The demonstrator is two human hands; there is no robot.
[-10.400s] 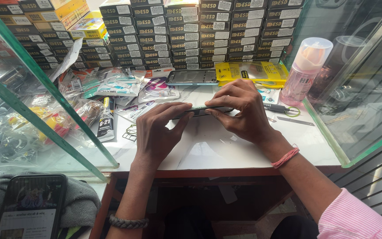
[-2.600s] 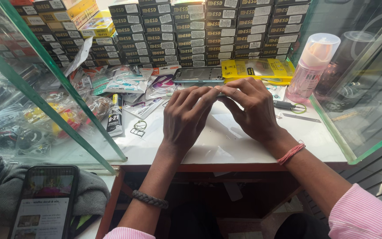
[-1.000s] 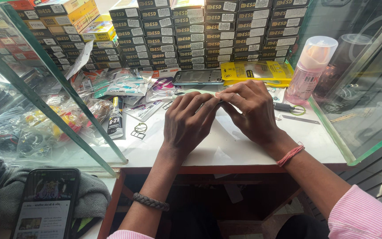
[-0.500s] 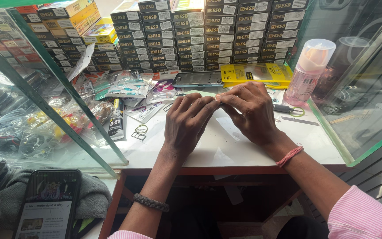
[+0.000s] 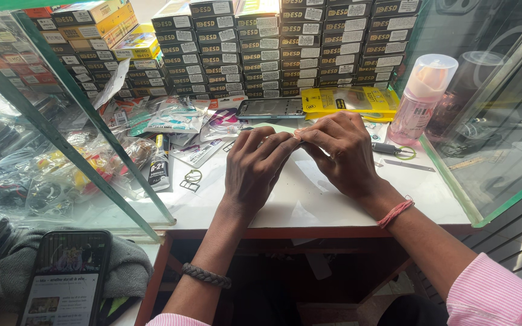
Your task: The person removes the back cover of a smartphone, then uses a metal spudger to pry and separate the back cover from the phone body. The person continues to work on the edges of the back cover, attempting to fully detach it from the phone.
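Near the pink bottle (image 5: 423, 99): both hands work on the white surface (image 5: 309, 199).
Left hand (image 5: 255, 169): fingers curled, tips pinching a thin pale sheet (image 5: 276, 128).
Right hand (image 5: 342, 151): fingertips meeting the left's on the same sheet.
Sheet: left of the bottle, mostly hidden.
Phone frame (image 5: 271, 108): just behind the hands.

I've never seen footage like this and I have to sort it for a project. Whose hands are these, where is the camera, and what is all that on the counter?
The one picture comes from a camera worn on a person's head, looking down at their own hands. The left hand and right hand meet fingertip to fingertip over a white counter, pinching something too hidden to identify. Around them lie a black glue tube, a pink spray bottle, a yellow packet, a phone lying flat and stacked small boxes. Another phone, lit, rests lower left on grey cloth.
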